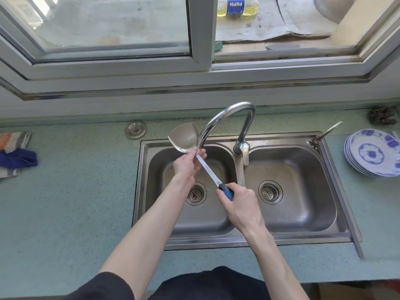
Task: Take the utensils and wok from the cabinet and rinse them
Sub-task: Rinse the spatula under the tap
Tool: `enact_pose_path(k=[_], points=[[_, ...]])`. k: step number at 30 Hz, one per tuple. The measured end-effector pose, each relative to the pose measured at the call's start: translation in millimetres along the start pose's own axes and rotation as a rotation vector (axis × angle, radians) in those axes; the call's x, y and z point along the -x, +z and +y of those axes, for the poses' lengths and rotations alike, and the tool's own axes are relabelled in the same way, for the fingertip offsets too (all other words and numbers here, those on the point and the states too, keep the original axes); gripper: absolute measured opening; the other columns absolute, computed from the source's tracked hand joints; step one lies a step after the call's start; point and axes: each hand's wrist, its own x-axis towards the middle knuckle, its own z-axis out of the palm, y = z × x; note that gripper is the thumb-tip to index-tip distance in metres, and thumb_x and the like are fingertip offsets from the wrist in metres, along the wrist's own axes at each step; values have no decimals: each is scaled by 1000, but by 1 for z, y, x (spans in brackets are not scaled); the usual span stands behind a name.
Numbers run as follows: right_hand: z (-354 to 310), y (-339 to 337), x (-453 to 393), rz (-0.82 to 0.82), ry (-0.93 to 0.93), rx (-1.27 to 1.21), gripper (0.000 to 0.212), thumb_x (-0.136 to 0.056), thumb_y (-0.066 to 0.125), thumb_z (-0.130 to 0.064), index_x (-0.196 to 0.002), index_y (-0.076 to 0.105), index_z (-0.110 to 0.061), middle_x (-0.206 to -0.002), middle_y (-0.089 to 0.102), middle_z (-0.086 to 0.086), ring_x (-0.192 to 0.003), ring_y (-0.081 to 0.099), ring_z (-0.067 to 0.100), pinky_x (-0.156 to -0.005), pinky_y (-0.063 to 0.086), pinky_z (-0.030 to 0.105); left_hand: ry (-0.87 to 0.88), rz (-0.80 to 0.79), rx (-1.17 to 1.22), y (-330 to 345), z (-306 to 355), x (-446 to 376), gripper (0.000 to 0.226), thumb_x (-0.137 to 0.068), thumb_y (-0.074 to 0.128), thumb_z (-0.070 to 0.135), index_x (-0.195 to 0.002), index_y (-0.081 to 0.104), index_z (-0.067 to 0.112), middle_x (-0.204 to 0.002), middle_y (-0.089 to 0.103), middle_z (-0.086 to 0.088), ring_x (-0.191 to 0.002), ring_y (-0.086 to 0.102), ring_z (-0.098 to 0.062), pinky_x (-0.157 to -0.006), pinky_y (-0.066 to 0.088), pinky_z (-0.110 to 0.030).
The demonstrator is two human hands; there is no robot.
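A steel spatula [184, 137] with a blue handle is held over the left basin of the double sink [238, 239], its blade tilted up under the spout of the curved faucet [229, 113]. My right hand [240, 204] grips the blue handle. My left hand [188, 164] holds the shaft just below the blade, fingers around the neck. I cannot tell whether water is running. No wok is in view.
A stack of blue-and-white plates [373, 153] sits on the counter at right, with a steel scourer [382, 115] behind it. Cloths [15, 154] lie at far left. A round metal cap [135, 129] is behind the sink. A window sill with a bottle [238, 6] runs above.
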Motion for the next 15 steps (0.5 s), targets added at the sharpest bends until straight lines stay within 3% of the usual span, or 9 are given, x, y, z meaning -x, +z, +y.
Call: enact_pose_path(k=[3,11,15], points=[[-5,2,-6,16,-7,26,26,-97,65,-43,-89,70,-18,-68,64,2,-66,60,26,-59,46,37,-12,-36,-4,3,-10,11,23,-101,63,18,-110,72,-1,-103,79,-14,-96,77,-24,-79,62,-30],[-14,3,-36,-1,7,45,25,-99,65,-38,-97,73,-14,-83,72,7,-73,61,27,-63,37,30,-63,-166,-78,7,-44,44,24,-98,66,11,-116,72,-4,-103,79,-13,-89,76,-20,-70,59,-23],[-11,6,-45,-32,11,-9,25,-97,65,-42,-94,73,-18,-81,74,6,-73,71,29,-71,56,40,-51,-195,-76,4,-44,45,23,-97,66,6,-118,70,-3,-107,79,-13,-95,74,-22,-74,59,-24]])
